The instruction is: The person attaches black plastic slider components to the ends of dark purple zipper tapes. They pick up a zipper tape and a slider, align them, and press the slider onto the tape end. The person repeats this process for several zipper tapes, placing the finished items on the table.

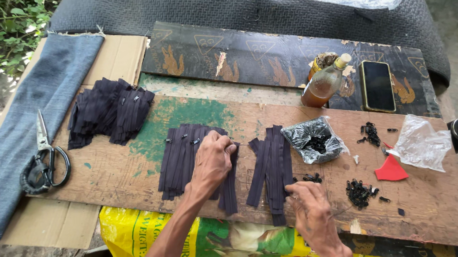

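Yellow printed sack (139, 231) nearest, under wooden board (433, 205). Right hand (313, 214) at board's near edge, fingers curled; grip unclear. Left hand (212, 162) flat, fingers pressing dark zipper strips (180, 159). Second strip bundle (272, 168) between hands, third pile (109, 110) far left. Scissors (45, 157) on denim (35, 120). Black bag (313, 138) holds small sliders; loose sliders (359, 192) beside right hand. Amber bottle (325, 81), phone (377, 86) behind.
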